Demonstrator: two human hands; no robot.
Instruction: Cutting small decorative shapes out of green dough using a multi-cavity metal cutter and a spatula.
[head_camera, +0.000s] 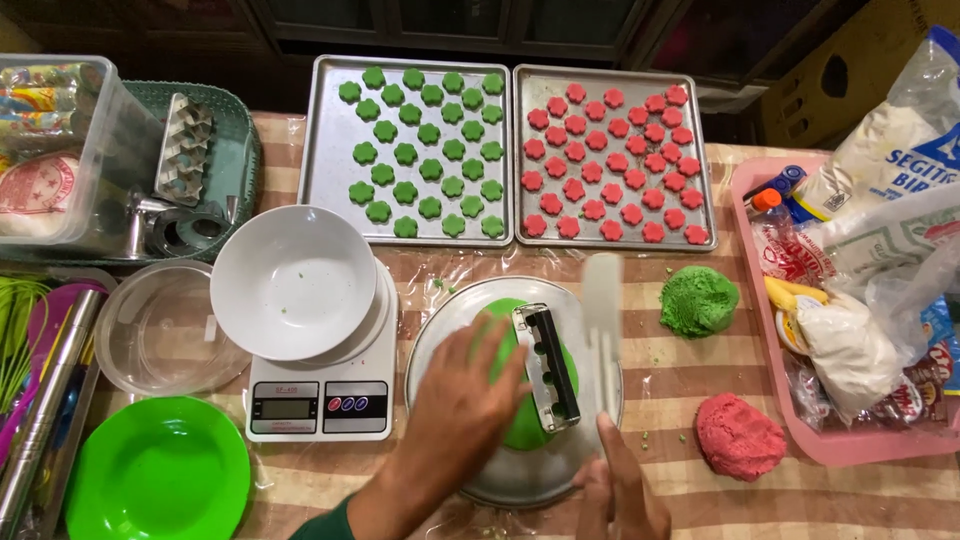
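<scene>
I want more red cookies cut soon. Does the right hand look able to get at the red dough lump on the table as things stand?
Probably yes. The red dough lump lies bare on the checked cloth just right of the right hand, with nothing between them. But that hand holds a white scraper, so it would likely have to put it down first.

Head view, steeply down, near tabletop (700, 400)

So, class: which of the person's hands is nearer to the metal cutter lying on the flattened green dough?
Left. The left hand rests on the green dough right beside the metal cutter. The right hand sits lower right, holding a white scraper.
</scene>
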